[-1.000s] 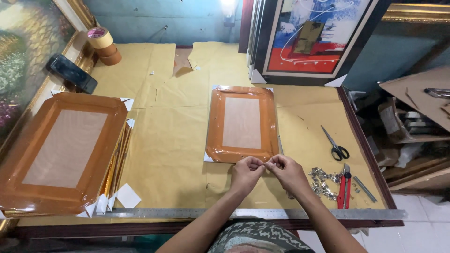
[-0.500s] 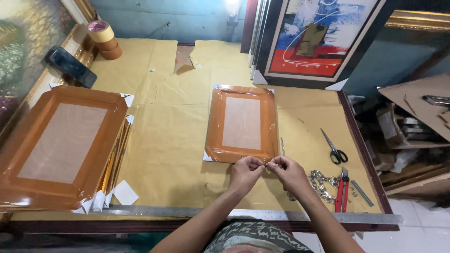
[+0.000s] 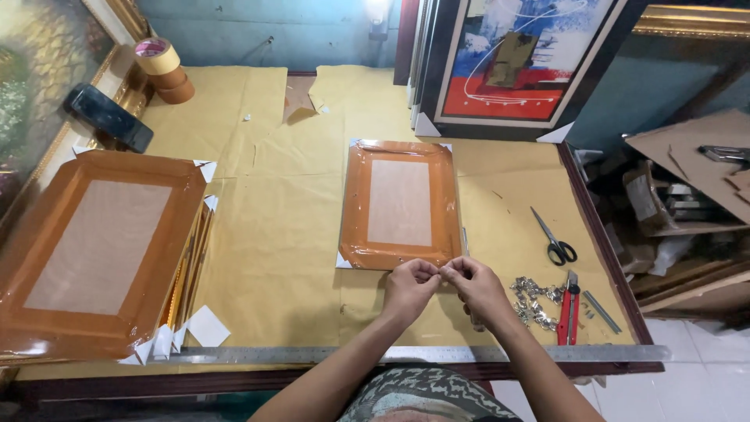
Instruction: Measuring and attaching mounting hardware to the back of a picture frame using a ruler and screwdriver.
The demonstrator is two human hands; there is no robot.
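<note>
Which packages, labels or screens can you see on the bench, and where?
Phone: far left edge, flat dark slab, screen off.
Tape rolls: far left corner, stacked tan rings, top one with a pinkish label inside.
Small wrapped frame: centre, orange-brown rectangle, just beyond both hands.

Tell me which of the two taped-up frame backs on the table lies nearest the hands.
The smaller frame back at the table's middle: its near edge lies just beyond the left hand and right hand. The larger frame back lies far off at the left edge.
</note>
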